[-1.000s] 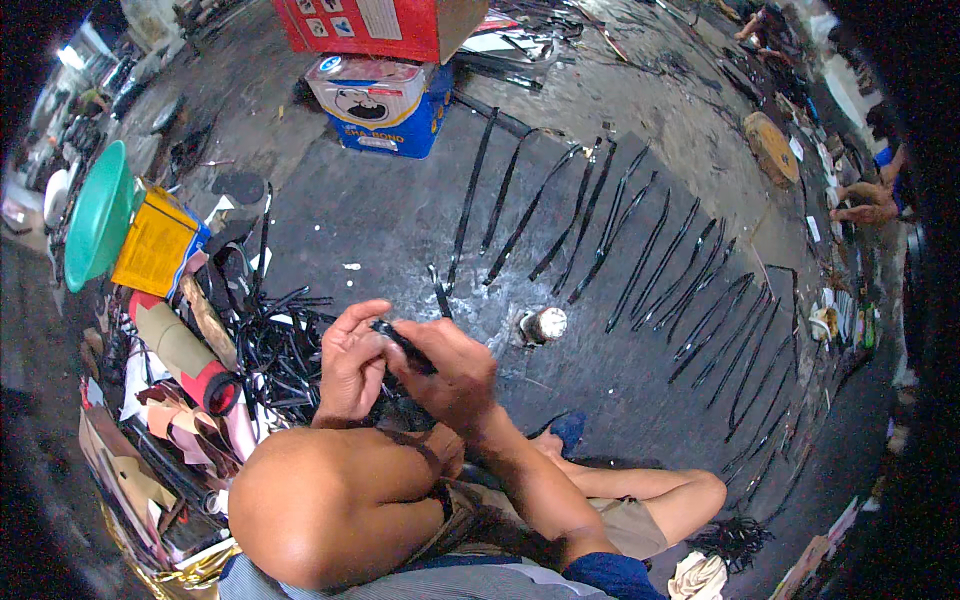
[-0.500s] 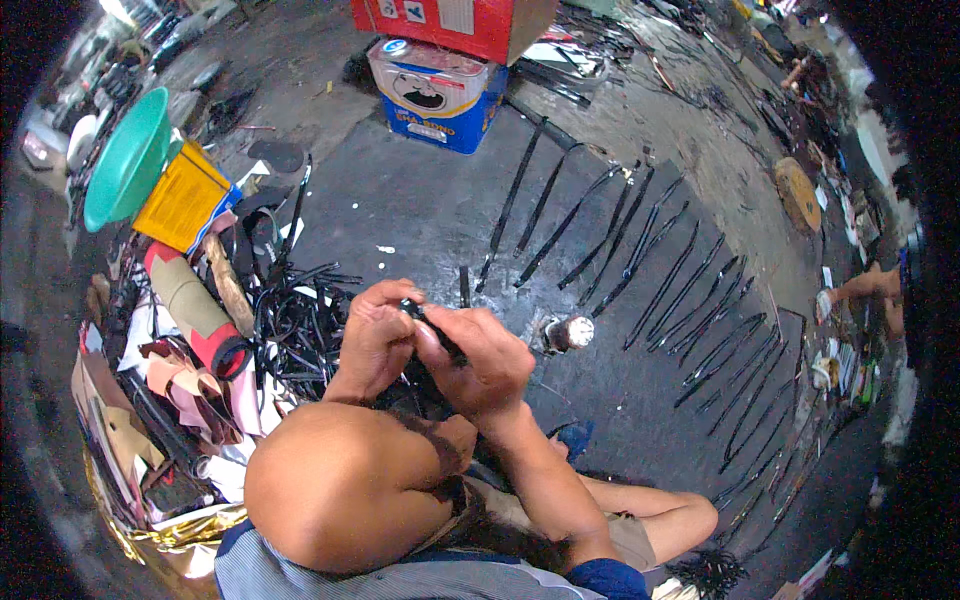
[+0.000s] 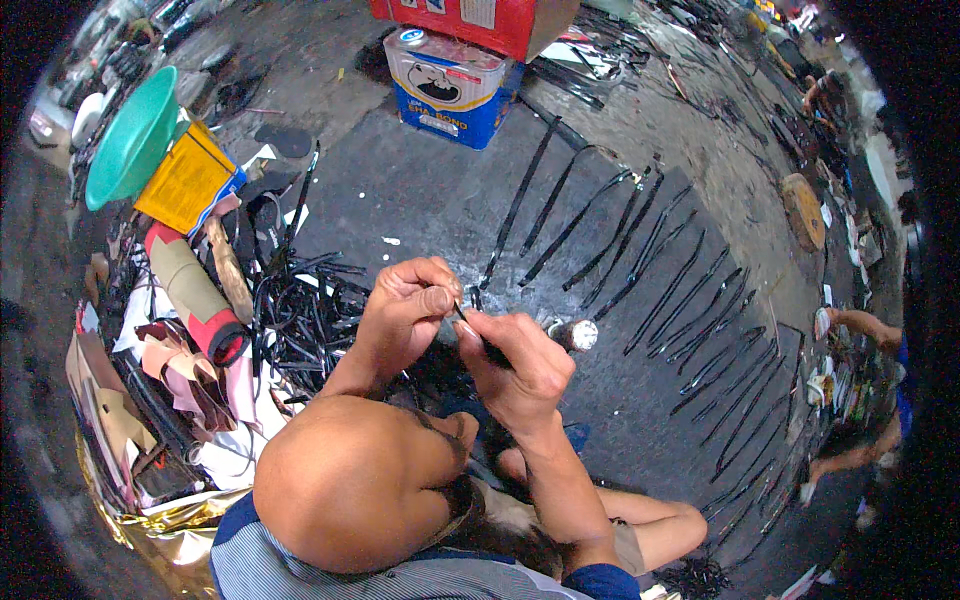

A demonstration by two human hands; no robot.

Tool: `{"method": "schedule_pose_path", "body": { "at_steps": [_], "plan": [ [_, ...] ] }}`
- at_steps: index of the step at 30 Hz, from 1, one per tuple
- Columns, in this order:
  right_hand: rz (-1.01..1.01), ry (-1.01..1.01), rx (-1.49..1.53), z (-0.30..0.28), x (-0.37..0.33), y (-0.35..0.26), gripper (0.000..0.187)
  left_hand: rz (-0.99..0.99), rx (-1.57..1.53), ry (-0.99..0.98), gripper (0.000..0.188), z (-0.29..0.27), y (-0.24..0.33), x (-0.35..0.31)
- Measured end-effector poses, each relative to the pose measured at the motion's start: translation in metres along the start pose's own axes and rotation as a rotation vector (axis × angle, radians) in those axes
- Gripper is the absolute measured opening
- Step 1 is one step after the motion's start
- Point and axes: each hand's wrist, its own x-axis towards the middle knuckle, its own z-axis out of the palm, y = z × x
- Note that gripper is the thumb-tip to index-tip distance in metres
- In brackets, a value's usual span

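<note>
My left hand (image 3: pixel 408 312) pinches one end of a thin black strip (image 3: pixel 459 312) between thumb and fingers. Close beside it, my right hand (image 3: pixel 522 368) grips the same strip, which runs on dark under its palm. Only a short piece shows between the fingertips. Just to the right of my right hand stands a small cylinder with a whitish, crusted top (image 3: pixel 582 335). A row of long black strips (image 3: pixel 586 226) lies spread on the dark mat beyond and to the right. Left of my hands is a tangled heap of black strips (image 3: pixel 300 320).
A blue and white tin (image 3: pixel 450 95) stands ahead with a red box (image 3: pixel 475 25) on it. At left are a green basin (image 3: pixel 133 140), a yellow tin (image 3: pixel 190 180), a fabric-wrapped roll (image 3: pixel 195 290) and leather-like scraps (image 3: pixel 180 370). Another person's limbs (image 3: pixel 868 328) show at far right.
Both hands have shifted right and the fingertips are slightly farther apart, showing the strip between them. The view has tilted a little. More of the other person shows at far right.
</note>
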Motion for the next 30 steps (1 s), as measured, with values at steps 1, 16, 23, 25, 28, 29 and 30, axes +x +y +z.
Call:
{"method": "schedule_pose_path", "body": {
  "at_steps": [1,16,23,25,28,29,30],
  "plan": [
    [0.021,-0.001,-0.003,-0.003,-0.003,0.001,0.019,0.013,0.002,-0.009,0.008,0.000,-0.001,0.002],
    [0.235,-0.063,-0.179,-0.059,-0.078,0.013,0.018,0.001,0.059,0.339,0.003,-0.043,-0.006,0.036],
    [0.441,-0.098,-0.233,-0.108,-0.138,0.012,0.014,-0.054,0.043,0.578,0.010,-0.145,-0.041,0.070],
    [0.456,-0.150,-0.276,-0.122,-0.156,0.014,0.013,-0.159,0.127,0.696,0.013,-0.177,-0.049,0.071],
    [0.514,-0.187,-0.284,-0.138,-0.185,0.018,0.011,-0.217,0.195,0.854,0.013,-0.205,-0.067,0.074],
    [0.548,-0.202,-0.281,-0.145,-0.194,0.020,0.011,-0.230,0.210,0.916,0.013,-0.210,-0.072,0.075],
    [0.581,-0.218,-0.279,-0.151,-0.200,0.020,0.010,-0.242,0.243,0.918,0.012,-0.215,-0.077,0.076]
  ]
}}
